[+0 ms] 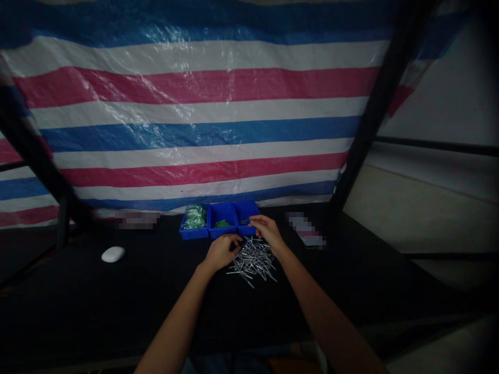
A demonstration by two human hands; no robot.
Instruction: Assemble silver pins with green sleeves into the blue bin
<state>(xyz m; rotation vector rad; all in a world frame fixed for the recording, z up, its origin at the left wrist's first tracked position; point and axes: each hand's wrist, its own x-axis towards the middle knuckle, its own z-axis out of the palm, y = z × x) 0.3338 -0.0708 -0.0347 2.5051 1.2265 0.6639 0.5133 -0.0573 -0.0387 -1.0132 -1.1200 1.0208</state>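
On the black table (128, 311), toward its far edge, the pile of metal pins (254, 262) lies just in front of three blue bins (224, 232). Left hand (223, 251) at pile's left edge, fingers curled; can't tell if they pinch a pin. Right hand (268, 231) at the right bin (247, 209), thumb and fingertips close together; can't tell if anything's between. Wide tabletop stretches either side of the arms, white mouse (113, 254) well off left. Striped sheet (202, 85) hangs close behind the bins.
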